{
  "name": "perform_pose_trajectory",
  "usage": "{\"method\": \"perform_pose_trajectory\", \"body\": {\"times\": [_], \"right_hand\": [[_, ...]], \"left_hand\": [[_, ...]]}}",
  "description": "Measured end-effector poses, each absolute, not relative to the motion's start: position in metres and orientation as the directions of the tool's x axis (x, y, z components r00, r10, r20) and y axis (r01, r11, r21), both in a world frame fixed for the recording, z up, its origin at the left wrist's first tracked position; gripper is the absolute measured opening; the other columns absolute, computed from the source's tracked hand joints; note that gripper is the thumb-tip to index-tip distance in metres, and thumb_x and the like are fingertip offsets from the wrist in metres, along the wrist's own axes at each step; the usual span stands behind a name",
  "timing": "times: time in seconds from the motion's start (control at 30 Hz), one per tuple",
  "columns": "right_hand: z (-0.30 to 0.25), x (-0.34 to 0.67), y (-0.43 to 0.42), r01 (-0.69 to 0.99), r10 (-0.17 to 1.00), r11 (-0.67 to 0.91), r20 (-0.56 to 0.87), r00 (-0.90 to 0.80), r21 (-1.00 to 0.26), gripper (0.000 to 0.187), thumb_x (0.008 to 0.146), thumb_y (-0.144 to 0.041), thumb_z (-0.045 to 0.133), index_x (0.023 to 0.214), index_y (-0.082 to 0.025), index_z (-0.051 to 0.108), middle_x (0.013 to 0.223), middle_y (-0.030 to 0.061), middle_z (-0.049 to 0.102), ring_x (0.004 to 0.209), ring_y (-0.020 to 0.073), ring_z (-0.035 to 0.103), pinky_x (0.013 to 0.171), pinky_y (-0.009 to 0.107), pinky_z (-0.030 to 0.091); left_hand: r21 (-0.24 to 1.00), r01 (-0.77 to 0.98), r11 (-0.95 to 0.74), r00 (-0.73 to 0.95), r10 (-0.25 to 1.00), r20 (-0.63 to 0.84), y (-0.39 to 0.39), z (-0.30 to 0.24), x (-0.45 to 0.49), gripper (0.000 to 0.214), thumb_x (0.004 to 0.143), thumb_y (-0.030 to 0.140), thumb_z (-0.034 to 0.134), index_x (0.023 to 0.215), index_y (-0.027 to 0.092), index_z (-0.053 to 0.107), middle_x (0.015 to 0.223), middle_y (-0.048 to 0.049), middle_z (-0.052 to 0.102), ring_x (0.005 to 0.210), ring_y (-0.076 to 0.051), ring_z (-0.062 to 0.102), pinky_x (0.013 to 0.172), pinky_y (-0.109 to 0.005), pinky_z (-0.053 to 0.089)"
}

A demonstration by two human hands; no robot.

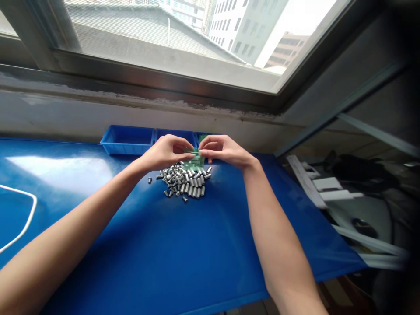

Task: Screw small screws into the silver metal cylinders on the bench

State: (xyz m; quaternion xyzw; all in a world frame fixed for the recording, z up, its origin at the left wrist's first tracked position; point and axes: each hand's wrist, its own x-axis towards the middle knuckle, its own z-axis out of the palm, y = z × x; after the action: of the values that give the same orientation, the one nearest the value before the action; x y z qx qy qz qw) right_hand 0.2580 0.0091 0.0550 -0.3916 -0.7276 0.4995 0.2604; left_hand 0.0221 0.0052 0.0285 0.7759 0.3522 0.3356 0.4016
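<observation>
A small green see-through bag point(194, 163) hangs between my hands, upright, with its top edge pinched. My left hand point(169, 151) has its thumb and fingers closed on the bag's upper left edge. From the other side, my right hand point(224, 150) pinches the upper right edge, its other fingers curled. Silvery pieces show through the green film, but I cannot tell whether they are inside it or behind it. Right below lies a pile of small metal screws point(177, 176) and short metal cylinders point(195, 191); the bag covers the pile's back part.
Joined blue bins point(127, 139) stand along the wall at the back of the blue table point(157, 253). Some green material point(204, 138) shows in the right bin behind my fingers. A white cable point(33, 205) lies at the left. Past the right edge are white frame pieces point(331, 190).
</observation>
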Motion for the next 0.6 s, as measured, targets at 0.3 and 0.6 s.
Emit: {"method": "perform_pose_trajectory", "body": {"times": [0.3, 0.6], "right_hand": [[0.057, 0.289, 0.025, 0.668, 0.819, 0.456, 0.572, -0.055, -0.588, 0.014, 0.082, -0.032, 0.076, 0.085, -0.019, 0.071, 0.087, 0.0055, 0.076, 0.081, 0.0208, 0.071, 0.074, 0.032, 0.057], [0.035, 0.299, 0.029, 0.947, 0.954, 0.209, 0.262, -0.143, -0.245, 0.028, 0.089, -0.049, 0.065, 0.089, -0.024, 0.078, 0.091, 0.0090, 0.079, 0.090, 0.0276, 0.073, 0.084, 0.036, 0.055]], "left_hand": [[0.798, 0.358, -0.485, 0.326, 0.866, 0.379, 0.003, 0.012, 0.045, 0.038, 0.088, 0.042, 0.069, 0.113, 0.014, 0.076, 0.104, -0.0104, 0.079, 0.093, -0.023, 0.076, 0.085, -0.032, 0.061], [0.618, 0.433, -0.656, 0.563, 0.732, 0.383, -0.002, 0.003, 0.047, 0.026, 0.092, 0.035, 0.062, 0.101, 0.018, 0.079, 0.100, -0.0049, 0.080, 0.092, -0.021, 0.074, 0.082, -0.029, 0.055]]}}
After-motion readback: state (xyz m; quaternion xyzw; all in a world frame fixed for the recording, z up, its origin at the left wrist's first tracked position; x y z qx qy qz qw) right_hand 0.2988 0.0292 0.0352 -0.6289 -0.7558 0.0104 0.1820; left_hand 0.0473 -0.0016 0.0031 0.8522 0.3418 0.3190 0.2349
